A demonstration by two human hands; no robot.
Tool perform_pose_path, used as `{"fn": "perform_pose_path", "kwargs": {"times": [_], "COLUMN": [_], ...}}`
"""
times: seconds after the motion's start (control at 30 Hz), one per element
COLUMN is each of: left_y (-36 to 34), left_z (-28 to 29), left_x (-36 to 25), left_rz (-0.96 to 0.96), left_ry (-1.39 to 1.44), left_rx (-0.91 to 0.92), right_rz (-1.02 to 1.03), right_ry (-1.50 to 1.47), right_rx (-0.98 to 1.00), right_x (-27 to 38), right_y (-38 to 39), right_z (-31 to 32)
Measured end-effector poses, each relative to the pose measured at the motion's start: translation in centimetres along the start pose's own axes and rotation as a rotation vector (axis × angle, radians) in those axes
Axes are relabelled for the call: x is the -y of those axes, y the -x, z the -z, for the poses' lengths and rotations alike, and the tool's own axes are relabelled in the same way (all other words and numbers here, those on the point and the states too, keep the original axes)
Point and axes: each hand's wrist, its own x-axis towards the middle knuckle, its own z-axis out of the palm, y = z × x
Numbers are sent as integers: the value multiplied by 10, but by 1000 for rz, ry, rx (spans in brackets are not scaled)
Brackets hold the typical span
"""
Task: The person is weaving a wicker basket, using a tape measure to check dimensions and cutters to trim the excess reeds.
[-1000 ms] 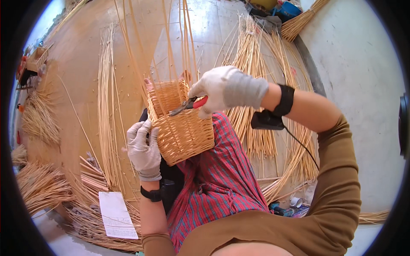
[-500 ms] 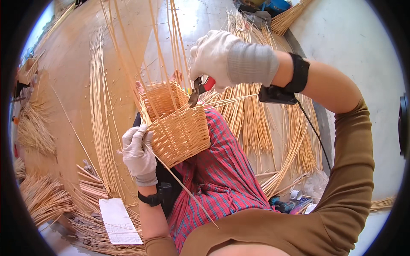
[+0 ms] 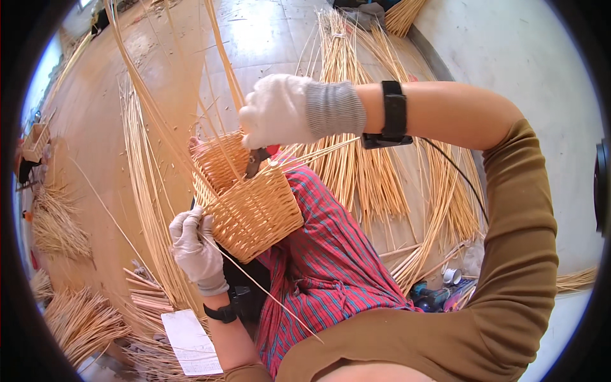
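Observation:
A woven wicker basket point(image 3: 251, 223) with tall upright stakes rests on my lap over red plaid cloth point(image 3: 331, 261). My left hand point(image 3: 194, 248), in a white glove, is closed at the basket's front-left corner, pinching a thin pale strand point(image 3: 273, 299) that trails toward my body. My right hand point(image 3: 277, 111), also gloved, is closed on red-handled cutters point(image 3: 256, 160) above the basket's right corner. Their dark jaws point down at the rim among the stakes and some strands leading rightward. My fingers partly hide the handles.
Large bundles of pale reeds point(image 3: 344, 57) lie beyond and right of my lap. Long rods point(image 3: 143, 165), frayed bundles point(image 3: 83, 318) and a white paper sheet point(image 3: 188, 340) are on the left. A grey wall point(image 3: 522, 57) borders the right; small containers point(image 3: 452, 277) sit near my right elbow.
The basket and both hands have shifted left in view. The cutters have turned from pointing leftward to downward. A loose strand has appeared below my left hand, and others stick out rightward.

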Motion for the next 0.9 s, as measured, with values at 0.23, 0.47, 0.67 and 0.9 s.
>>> {"fn": "perform_pose_path", "kwargs": {"times": [0.23,0.47,0.67,0.9], "left_y": [-21,-45,-48,-47], "left_z": [31,-49,-68,-68], "left_x": [-42,-82,-83,-84], "left_rz": [34,-103,-63,-37], "left_ry": [-106,-214,-288,-254], "left_rx": [181,275,282,250], "right_rz": [-115,-82,-63,-6], "right_ry": [-174,-127,-80,50], "right_rx": [-16,-14,-34,-165], "right_x": [-43,-36,-33,-27], "right_y": [57,55,59,35], "right_z": [-5,-21,-24,-42]}}
